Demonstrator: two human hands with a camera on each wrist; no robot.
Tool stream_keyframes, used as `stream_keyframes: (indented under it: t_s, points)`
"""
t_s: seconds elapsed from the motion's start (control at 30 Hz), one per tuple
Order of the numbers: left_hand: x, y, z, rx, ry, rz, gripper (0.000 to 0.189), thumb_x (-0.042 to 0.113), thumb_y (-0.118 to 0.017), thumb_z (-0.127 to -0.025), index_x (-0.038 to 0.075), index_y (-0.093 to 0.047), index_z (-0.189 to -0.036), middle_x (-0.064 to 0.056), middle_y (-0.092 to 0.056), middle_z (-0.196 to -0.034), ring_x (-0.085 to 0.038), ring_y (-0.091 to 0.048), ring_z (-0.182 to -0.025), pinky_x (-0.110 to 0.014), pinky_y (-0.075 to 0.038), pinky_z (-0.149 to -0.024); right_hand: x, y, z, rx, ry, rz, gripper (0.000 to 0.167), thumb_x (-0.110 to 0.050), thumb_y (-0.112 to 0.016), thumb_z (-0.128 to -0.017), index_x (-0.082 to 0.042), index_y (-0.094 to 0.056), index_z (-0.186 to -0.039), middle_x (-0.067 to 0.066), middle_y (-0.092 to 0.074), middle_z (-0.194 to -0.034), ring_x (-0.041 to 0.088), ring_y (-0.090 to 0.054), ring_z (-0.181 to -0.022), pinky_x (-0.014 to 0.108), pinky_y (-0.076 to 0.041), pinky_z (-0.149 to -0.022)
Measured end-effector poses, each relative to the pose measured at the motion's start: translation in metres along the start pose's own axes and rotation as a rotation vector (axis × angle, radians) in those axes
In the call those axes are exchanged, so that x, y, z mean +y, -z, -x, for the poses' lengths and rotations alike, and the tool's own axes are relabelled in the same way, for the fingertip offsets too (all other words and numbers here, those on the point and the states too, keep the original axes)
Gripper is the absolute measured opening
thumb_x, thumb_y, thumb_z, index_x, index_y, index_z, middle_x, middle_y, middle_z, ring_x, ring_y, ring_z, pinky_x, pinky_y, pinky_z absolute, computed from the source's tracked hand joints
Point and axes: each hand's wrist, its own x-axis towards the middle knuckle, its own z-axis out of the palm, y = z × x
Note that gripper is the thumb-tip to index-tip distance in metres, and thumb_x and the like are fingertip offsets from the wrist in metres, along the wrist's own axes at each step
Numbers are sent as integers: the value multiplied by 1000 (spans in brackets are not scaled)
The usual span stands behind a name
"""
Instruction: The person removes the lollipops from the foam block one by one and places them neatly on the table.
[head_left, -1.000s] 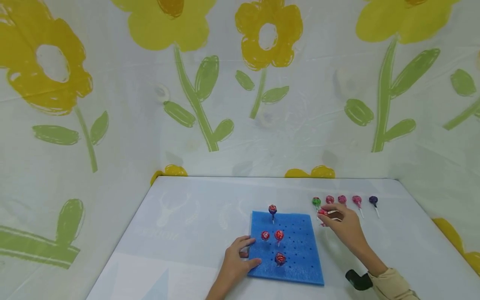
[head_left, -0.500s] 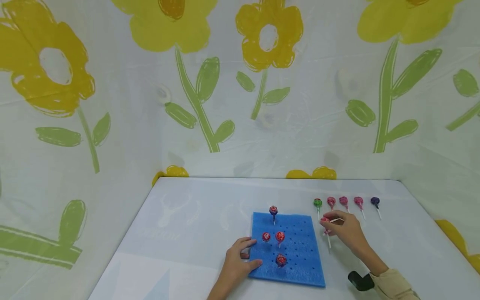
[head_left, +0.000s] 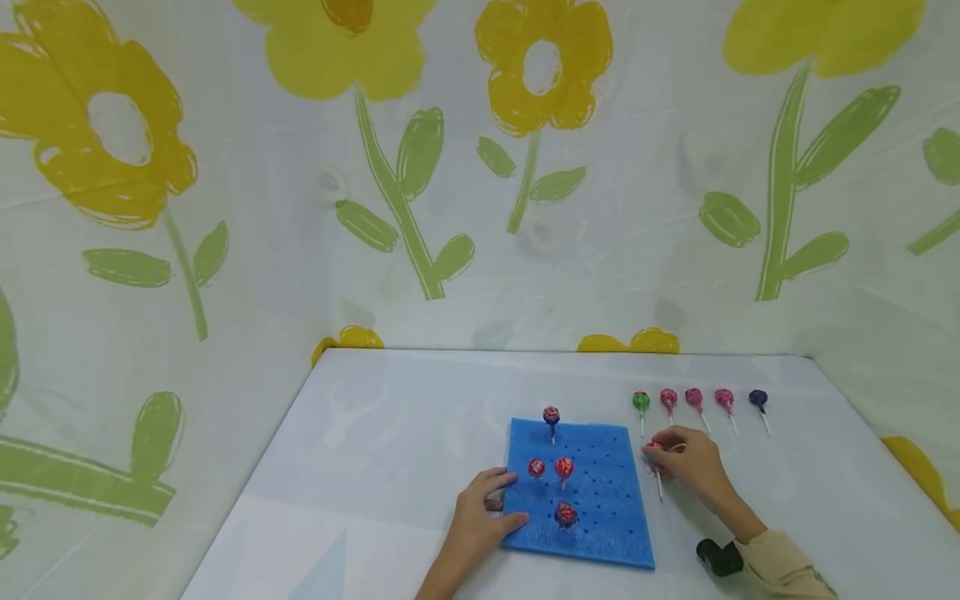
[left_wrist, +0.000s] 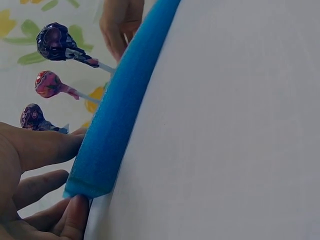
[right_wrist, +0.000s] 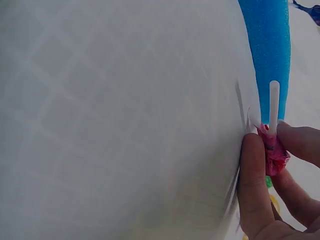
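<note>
My left hand [head_left: 480, 517] rests on the left edge of a blue foam board [head_left: 611, 521], with thumb and fingers spread along it. Lollipops stand upright in the board's holes: a dark purple-red one [head_left: 551, 414] at the back, two red ones [head_left: 564, 467] side by side in the middle, and a dark red one [head_left: 566, 514] nearer the front. Just right of the board, my right hand [head_left: 699, 464] pinches a pink-red wrapped lollipop [right_wrist: 275, 156] by its head. Its white stick [right_wrist: 274, 106] points towards the near side in the head view.
Behind my right hand lies a row of lollipops: a green one [head_left: 641, 400], three pink ones [head_left: 693, 397] and a dark purple one [head_left: 758, 397]. A black device [head_left: 718, 557] sits by the right sleeve. A flower-printed sheet [head_left: 420, 250] rises beyond the white table [head_left: 360, 475].
My right hand has drawn slightly nearer, away from the row, and the held lollipop's stick has come into view, pointing nearer. My left hand has stayed on the board's edge.
</note>
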Motion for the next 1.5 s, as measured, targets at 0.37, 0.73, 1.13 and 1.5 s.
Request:
stream_keyframes:
  t_s: [0.37,0.73,1.13,1.5]
  points:
    - [0,-1,2,-10,22,7,49,16,-81,-74,8,-65,-119,-13,-53,-130,-20,-59,-92,-33,-54,-77,3,0,1,-19,5,54,35,-22,-73,-83,3,-60,-104,9,-62,-87,21,-54,-78,24,-48,-55]
    - [1,-4,-2,2,13,-25,49,18,-81,-74,11,-65,-119,-10,-53,-130,-18,-59,-92,-31,-54,-77,-1,7,0,-48,-18,37,36,-22,-71,-85,4,-57,-105,14,-61,-91,22,-55,-77,25,-50,-55]
    - [2,1,1,-1,28,-18,49,17,-80,-75,10,-64,-121,-10,-52,-132,-19,-59,-93,-30,-54,-78,0,7,-4,-77,40,31,32,-22,-71,-85,1,-61,-104,12,-64,-94,23,-59,-83,27,-51,-58]
    - [2,0,0,5,22,-19,48,16,-80,-75,10,-64,-120,-11,-53,-131,-20,-60,-94,-30,-54,-77,-8,9,-6,-89,83,63,27,-16,-70,-85,0,-61,-105,14,-64,-99,26,-58,-87,28,-50,-62]
